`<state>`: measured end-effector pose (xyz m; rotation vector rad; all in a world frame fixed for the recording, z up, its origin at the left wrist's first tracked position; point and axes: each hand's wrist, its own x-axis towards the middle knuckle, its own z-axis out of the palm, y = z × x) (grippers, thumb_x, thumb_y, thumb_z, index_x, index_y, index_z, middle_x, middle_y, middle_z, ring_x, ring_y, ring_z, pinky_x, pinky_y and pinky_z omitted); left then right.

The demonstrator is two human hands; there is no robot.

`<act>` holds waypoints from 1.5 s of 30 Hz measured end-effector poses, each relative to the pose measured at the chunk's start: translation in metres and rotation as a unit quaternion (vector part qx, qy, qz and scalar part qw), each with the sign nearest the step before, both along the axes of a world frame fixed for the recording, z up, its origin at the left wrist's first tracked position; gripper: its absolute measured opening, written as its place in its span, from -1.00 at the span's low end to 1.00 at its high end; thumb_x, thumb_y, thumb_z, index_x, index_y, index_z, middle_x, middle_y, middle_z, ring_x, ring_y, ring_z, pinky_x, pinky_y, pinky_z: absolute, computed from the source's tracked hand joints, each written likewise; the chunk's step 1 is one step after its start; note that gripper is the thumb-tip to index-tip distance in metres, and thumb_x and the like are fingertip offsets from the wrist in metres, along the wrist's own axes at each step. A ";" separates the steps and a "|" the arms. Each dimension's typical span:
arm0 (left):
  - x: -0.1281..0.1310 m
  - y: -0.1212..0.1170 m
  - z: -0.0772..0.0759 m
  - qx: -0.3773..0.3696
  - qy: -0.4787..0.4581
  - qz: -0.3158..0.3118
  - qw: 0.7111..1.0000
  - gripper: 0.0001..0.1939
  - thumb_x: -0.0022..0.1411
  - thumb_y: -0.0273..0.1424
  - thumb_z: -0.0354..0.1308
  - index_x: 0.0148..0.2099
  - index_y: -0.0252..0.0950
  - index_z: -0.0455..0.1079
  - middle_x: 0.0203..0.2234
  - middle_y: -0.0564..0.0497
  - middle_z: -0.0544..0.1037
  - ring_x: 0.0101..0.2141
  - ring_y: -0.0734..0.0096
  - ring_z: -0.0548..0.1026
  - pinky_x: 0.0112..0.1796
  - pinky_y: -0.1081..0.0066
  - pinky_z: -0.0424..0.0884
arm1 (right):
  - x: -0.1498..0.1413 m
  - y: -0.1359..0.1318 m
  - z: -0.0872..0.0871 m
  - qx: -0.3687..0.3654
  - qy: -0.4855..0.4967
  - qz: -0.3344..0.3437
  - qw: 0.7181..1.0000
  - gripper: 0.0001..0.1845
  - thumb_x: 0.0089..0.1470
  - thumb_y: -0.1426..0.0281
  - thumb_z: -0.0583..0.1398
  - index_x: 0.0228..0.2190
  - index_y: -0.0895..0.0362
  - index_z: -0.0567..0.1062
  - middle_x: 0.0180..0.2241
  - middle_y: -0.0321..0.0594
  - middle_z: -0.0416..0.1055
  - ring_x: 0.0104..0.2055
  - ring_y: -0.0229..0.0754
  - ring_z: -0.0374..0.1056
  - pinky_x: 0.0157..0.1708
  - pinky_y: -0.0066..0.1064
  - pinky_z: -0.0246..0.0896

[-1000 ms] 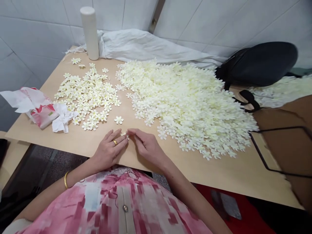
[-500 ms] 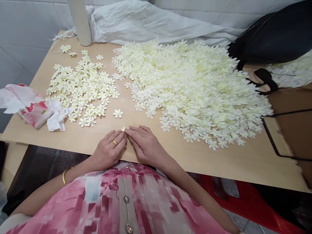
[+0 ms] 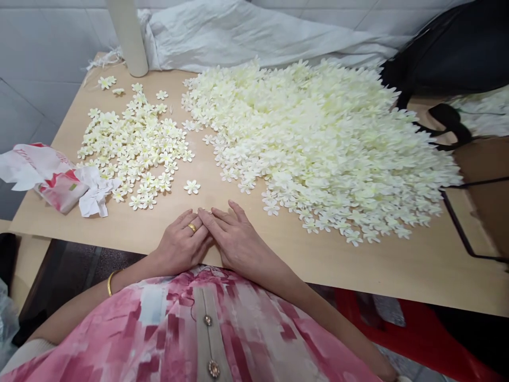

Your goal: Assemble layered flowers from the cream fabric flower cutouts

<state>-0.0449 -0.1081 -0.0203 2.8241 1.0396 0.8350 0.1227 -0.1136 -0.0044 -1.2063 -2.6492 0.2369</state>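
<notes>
Close to the table's front edge, my left hand [image 3: 181, 244] and my right hand [image 3: 244, 241] meet at the fingertips. Both have their fingers closed around a small white artificial flower, which the fingers now hide almost wholly. My right index finger lies over the tips of the left fingers. Just beyond them a single artificial flower [image 3: 192, 187] lies face up. A spread of loose artificial flowers [image 3: 137, 143] covers the table's left part. To the right rises a large heap of similar pale flowers [image 3: 318, 143].
On the left edge rests a crumpled red and white wrapper [image 3: 59, 183] with white paper [image 3: 97, 191]. A white cloth sack [image 3: 238, 34] and a pale post [image 3: 128, 40] stand along the back. At right are a black bag [image 3: 449, 48] and a cardboard box [image 3: 487, 180].
My right fingers have slid over the left fingertips, covering the flower that showed between them before. The view has shifted slightly; the loose flowers and heap lie as before.
</notes>
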 end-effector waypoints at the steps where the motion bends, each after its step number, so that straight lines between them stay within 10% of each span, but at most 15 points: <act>1: -0.001 -0.002 -0.001 -0.006 0.002 0.004 1.000 -0.71 0.18 -0.47 0.00 -0.07 -0.48 0.37 -0.18 -0.25 0.54 -0.14 0.24 0.48 -0.02 0.23 0.39 | 0.000 -0.002 -0.001 -0.002 0.000 -0.004 1.000 -0.39 -0.04 0.66 -0.02 0.11 0.36 0.19 0.00 0.04 0.37 0.07 -0.01 0.21 0.18 -0.04 -0.19; 14: -0.001 -0.002 -0.006 -0.039 0.013 0.001 0.999 -0.68 0.24 -0.44 -0.07 -0.01 -0.41 0.34 -0.13 -0.24 0.51 -0.06 0.21 0.45 0.01 0.16 0.34 | -0.005 -0.008 -0.008 -0.038 0.088 -0.085 0.992 -0.49 0.00 0.63 0.01 0.03 0.27 0.32 0.02 0.04 0.36 0.10 0.02 0.22 0.12 -0.06 0.01; 21: -0.010 -0.003 -0.011 -0.031 0.000 -0.014 0.999 -0.77 0.23 -0.44 -0.03 -0.14 -0.40 0.39 -0.08 -0.23 0.50 0.01 0.18 0.41 0.02 0.22 0.35 | 0.003 0.000 -0.039 -0.095 0.426 -0.274 0.857 -0.74 0.17 0.37 0.00 -0.14 0.11 0.38 -0.26 -0.17 0.49 -0.20 -0.19 0.41 -0.14 -0.29 0.28; 29: -0.010 0.000 -0.016 0.015 -0.003 -0.021 1.000 -0.76 0.21 -0.43 -0.01 -0.11 -0.38 0.39 -0.10 -0.20 0.51 -0.02 0.19 0.43 -0.01 0.24 0.38 | -0.018 0.012 -0.024 -0.012 0.193 -0.282 0.940 -0.78 0.14 0.39 0.02 -0.31 0.14 0.46 -0.29 -0.12 0.37 -0.18 -0.09 0.17 -0.14 -0.22 0.09; 45: -0.008 0.001 -0.014 0.026 -0.001 -0.023 0.999 -0.76 0.17 -0.46 0.06 -0.10 -0.40 0.38 -0.09 -0.23 0.51 -0.02 0.16 0.43 -0.02 0.23 0.39 | -0.021 0.020 -0.016 -0.072 0.167 -0.299 0.937 -0.80 0.10 0.47 0.03 -0.23 0.14 0.37 -0.25 -0.17 0.41 -0.12 -0.09 0.16 -0.13 -0.22 0.01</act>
